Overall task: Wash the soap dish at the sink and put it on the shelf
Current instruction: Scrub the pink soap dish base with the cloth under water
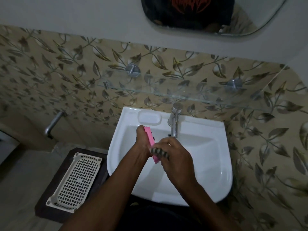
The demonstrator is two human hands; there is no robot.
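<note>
My left hand (141, 144) grips a pink soap dish (150, 139) on its edge over the white sink (208, 164). My right hand (176, 159) holds a dark striped scrubber (159, 153) against the dish's lower part. A glass shelf (166, 92) on two metal brackets runs along the tiled wall above the sink. The chrome tap (174, 120) stands at the basin's back; I see no water running.
A moulded soap recess (149, 117) lies left of the tap. A cream plastic basket (75, 180) rests on a dark stool left of the sink. A wall tap (53, 124) sticks out at the left. A mirror (216, 15) hangs above.
</note>
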